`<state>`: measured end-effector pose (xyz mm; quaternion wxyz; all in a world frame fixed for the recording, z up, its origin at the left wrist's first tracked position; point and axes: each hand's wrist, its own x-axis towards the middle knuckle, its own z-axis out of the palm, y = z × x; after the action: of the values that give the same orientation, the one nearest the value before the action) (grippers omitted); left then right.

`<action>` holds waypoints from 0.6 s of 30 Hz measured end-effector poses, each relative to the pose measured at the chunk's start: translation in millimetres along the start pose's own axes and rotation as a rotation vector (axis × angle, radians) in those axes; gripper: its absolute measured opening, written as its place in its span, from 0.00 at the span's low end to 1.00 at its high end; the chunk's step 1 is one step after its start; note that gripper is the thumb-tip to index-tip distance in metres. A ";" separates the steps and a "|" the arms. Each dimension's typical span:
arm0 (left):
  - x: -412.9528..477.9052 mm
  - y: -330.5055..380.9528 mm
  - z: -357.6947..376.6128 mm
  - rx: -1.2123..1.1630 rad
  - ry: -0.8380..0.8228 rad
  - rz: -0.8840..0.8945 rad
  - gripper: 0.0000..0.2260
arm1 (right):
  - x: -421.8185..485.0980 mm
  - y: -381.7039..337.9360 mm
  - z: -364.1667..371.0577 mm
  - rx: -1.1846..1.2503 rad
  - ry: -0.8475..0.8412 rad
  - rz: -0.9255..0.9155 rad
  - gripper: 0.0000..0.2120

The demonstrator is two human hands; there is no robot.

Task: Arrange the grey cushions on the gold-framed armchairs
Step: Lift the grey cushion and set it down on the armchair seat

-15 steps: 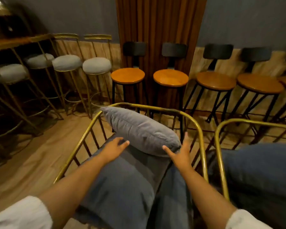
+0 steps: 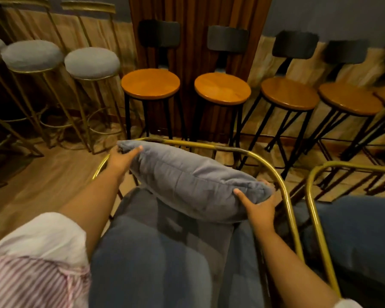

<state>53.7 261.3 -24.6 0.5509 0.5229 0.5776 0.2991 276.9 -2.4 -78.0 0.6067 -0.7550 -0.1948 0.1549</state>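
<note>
A small grey cushion lies across the back of the gold-framed armchair in front of me, resting on its blue-grey seat pad. My left hand grips the cushion's far left corner. My right hand holds its near right end, thumb on top and fingers underneath. A second gold-framed armchair with a blue-grey pad stands at the right, partly cut off by the frame edge.
Several black bar stools with round wooden seats line the wall behind the armchairs. Gold-legged stools with grey round cushions stand at the back left. Wooden floor lies open to the left of the armchair.
Both hands have closed on the cushion's two ends: the left reached to the far corner, the right took the near end. The cushion now lies flatter across the chair back.
</note>
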 end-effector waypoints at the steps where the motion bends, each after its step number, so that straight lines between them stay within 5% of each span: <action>1: 17.1 7.2 8.2 0.024 -0.001 -0.013 0.34 | 18.6 -2.6 2.5 -0.006 0.035 -0.033 0.38; 5: 72.3 30.6 47.9 0.035 -0.044 0.022 0.39 | 88.1 -11.3 14.0 0.056 0.187 -0.065 0.40; 10: 107.5 38.0 88.6 -0.036 -0.041 0.008 0.42 | 133.5 -8.7 33.5 0.140 0.312 -0.067 0.56; 18: 118.0 -23.4 104.9 -0.137 -0.114 -0.127 0.55 | 116.1 59.9 48.0 0.001 0.123 0.015 0.74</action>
<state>165.0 340.8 -106.8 0.6352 0.4624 0.5556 0.2719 362.4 83.4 -146.6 0.6169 -0.7641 -0.1513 0.1131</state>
